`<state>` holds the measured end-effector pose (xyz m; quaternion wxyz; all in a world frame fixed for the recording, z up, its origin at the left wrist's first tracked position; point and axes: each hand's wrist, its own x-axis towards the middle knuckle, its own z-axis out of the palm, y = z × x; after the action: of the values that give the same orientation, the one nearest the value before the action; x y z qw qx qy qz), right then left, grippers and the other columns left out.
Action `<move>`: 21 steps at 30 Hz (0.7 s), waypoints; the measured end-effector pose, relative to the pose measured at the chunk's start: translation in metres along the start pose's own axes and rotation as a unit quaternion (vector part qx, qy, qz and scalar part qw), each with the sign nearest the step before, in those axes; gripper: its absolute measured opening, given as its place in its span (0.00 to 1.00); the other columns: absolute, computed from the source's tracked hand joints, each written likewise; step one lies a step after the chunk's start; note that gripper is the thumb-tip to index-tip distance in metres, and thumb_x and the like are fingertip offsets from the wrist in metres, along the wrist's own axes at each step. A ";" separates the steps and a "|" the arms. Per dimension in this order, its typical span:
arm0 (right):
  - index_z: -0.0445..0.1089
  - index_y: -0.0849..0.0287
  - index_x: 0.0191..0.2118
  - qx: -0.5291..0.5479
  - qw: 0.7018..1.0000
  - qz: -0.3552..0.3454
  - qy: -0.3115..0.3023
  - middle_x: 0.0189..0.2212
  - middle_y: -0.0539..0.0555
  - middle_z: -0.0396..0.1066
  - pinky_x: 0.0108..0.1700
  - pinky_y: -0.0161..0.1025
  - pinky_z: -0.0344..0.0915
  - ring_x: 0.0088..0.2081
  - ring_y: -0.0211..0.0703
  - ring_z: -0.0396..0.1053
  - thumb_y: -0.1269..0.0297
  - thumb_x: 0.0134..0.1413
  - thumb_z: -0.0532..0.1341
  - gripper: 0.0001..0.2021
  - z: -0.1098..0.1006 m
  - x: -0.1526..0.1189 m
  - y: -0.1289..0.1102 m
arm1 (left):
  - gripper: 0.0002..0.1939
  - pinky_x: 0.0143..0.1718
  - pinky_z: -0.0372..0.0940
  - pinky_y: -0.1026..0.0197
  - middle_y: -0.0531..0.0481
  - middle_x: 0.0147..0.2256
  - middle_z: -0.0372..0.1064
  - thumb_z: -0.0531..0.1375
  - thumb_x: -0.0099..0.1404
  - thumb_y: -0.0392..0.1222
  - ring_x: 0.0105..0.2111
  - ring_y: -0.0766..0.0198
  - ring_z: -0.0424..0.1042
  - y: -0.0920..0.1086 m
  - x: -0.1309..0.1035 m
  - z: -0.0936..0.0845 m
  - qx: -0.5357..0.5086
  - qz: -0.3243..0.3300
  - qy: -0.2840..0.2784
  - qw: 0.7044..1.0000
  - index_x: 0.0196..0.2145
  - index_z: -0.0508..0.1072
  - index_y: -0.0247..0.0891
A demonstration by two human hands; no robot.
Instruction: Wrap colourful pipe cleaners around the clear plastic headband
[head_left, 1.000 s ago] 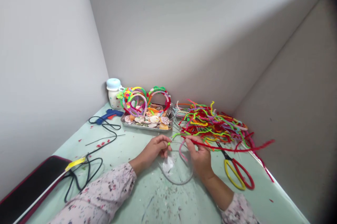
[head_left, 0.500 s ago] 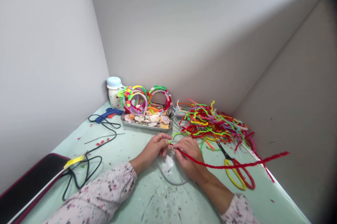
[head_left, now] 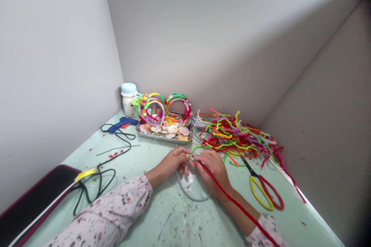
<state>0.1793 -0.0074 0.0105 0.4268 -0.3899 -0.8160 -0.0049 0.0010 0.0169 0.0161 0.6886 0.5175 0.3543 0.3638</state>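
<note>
My left hand (head_left: 176,160) is closed in a pinch on a thin grey headband (head_left: 195,200), whose curve hangs down toward me between both hands. A small bit of bright green (head_left: 191,155) shows at its fingertips. Right beside it, my right hand (head_left: 213,169) pinches a long red pipe cleaner (head_left: 243,210) against the same spot on the band. The red strand runs back over my right forearm to the bottom of the view. Exactly how it wraps the band is hidden by the fingers. White scraps (head_left: 188,181) lie inside the hoop.
A metal tray (head_left: 162,138) of shells holds several fuzzy decorated headbands (head_left: 156,113). To the right lie a heap of coloured pipe cleaners (head_left: 232,135) and scissors (head_left: 262,191). On the left are a blue glue gun (head_left: 123,124), its black cord, a lidded jar (head_left: 129,102) and a black case (head_left: 43,193).
The red pipe cleaner's free end has swung from sticking out rightward to lying back along my right forearm. Both hands stay together at the band. The view has shifted slightly.
</note>
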 end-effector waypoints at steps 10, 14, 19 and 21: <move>0.72 0.57 0.38 -0.018 1.000 -0.022 0.000 0.33 0.54 0.74 0.44 0.45 0.61 0.40 0.45 0.67 0.70 0.56 0.56 0.08 0.000 0.001 -0.003 | 0.18 0.12 0.49 0.70 0.44 0.24 0.74 0.52 0.59 0.54 0.12 0.68 0.67 0.005 0.002 0.003 0.003 -0.065 -0.009 0.998 0.30 0.62 0.34; 0.71 0.56 0.38 -0.017 0.999 -0.030 0.000 0.33 0.54 0.74 0.44 0.45 0.61 0.40 0.45 0.67 0.70 0.56 0.56 0.08 -0.001 0.002 -0.005 | 0.16 0.12 0.48 0.70 0.43 0.25 0.74 0.54 0.57 0.53 0.12 0.69 0.67 0.004 0.003 0.001 0.013 -0.058 -0.020 0.998 0.29 0.62 0.34; 0.71 0.57 0.38 -0.016 0.999 -0.030 -0.018 0.33 0.54 0.73 0.44 0.45 0.60 0.40 0.45 0.66 0.71 0.56 0.56 0.07 0.000 0.002 -0.005 | 0.13 0.12 0.47 0.70 0.47 0.24 0.73 0.55 0.57 0.49 0.12 0.71 0.65 0.001 0.004 0.001 0.003 -0.030 -0.008 0.999 0.28 0.61 0.35; 0.71 0.57 0.38 -0.015 0.999 -0.028 -0.021 0.33 0.54 0.73 0.44 0.45 0.60 0.39 0.45 0.66 0.70 0.56 0.56 0.07 0.001 0.002 -0.004 | 0.13 0.13 0.48 0.70 0.48 0.24 0.73 0.54 0.58 0.49 0.12 0.72 0.64 0.000 0.004 0.002 0.015 -0.015 0.003 1.000 0.28 0.62 0.35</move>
<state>0.1757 -0.0092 0.0127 0.4035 -0.3732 -0.8352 -0.0206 0.0041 0.0193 0.0163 0.6852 0.5215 0.3694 0.3493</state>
